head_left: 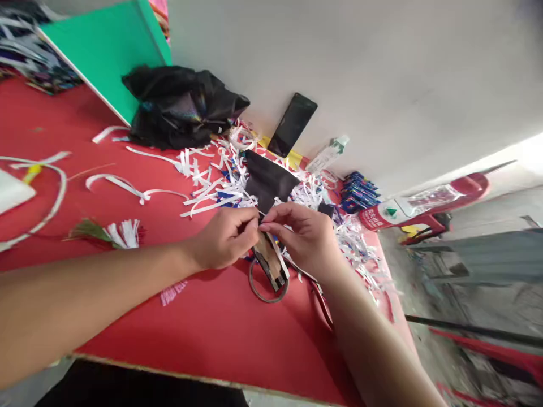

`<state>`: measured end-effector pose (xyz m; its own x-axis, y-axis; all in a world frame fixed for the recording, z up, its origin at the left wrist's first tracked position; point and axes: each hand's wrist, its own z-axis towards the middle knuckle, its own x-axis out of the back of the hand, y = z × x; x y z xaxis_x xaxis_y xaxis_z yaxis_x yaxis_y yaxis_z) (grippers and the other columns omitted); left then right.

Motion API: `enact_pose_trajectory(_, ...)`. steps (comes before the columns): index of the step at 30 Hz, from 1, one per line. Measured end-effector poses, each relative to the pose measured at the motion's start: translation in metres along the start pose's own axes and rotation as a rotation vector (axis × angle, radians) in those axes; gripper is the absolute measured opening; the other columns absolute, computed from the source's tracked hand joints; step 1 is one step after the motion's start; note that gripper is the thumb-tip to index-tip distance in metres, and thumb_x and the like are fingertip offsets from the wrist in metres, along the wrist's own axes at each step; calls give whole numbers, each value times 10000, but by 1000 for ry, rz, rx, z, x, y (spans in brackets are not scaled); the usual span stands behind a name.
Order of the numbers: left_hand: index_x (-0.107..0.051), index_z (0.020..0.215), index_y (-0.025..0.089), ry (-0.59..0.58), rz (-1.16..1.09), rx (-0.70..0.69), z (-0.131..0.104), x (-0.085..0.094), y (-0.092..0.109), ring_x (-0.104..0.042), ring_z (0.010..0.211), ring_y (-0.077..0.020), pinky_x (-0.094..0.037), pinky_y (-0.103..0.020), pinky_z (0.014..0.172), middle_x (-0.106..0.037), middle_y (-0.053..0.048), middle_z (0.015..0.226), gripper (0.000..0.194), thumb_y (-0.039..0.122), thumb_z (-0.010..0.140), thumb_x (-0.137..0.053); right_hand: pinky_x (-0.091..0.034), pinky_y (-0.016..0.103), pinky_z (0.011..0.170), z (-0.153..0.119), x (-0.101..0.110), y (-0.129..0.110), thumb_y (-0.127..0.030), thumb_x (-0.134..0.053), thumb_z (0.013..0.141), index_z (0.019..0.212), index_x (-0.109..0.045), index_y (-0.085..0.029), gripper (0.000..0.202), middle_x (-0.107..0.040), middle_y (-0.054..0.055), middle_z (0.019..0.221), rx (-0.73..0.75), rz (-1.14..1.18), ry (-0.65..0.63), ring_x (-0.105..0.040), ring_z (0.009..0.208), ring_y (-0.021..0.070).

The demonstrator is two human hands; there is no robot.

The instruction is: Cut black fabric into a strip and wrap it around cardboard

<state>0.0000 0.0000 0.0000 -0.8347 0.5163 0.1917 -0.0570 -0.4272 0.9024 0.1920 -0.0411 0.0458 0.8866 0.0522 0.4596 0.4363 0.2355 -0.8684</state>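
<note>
My left hand [229, 237] and my right hand [303, 234] meet over the middle of the red table [203, 328]. Thumb and forefinger of each are pinched together, fingertips nearly touching. What they pinch is too small to name. Just beneath the fingertips lies a flat brown and black piece [270, 257] with a pale edge. A thin ring [269, 299] rests around its lower end. Behind my hands, a black sheet [268, 178] lies on a heap of white strips [212, 195].
A black cloth bundle [182, 107] leans by a green board [106, 45]. A phone [292, 124] stands against the wall. Blue packets [360, 192] and a red bottle [382, 215] are at the right. White strips and a tassel [124, 233] lie left.
</note>
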Motion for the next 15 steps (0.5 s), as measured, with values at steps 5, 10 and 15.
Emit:
enact_pose_trajectory(5,-411,693,249,-22,-51,43,-2,1,0,-366,515,-110,-290,-270,491,-426,67,550,281,273,967,-474,-508,272,713,0,2,1,-290,-835,926,898,-729,-217,132,-751,-25,816,-12,-36,-25,-687,746,138)
enact_pose_trajectory(10,-386,657,250,45,-43,66,3,1,3,-349,544,-119,-306,-279,516,-377,58,569,329,299,966,-488,-513,278,747,1,9,-1,-274,-800,943,886,-728,-218,107,-748,-19,830,18,-94,-72,-682,763,144)
enact_pose_trajectory(15,-367,632,257,154,-183,172,10,1,-3,-409,468,-113,-331,-268,453,-393,60,536,387,338,977,-522,-506,278,716,4,35,-14,-338,-773,942,859,-753,-222,144,-762,-3,820,-82,-282,-202,-674,750,157)
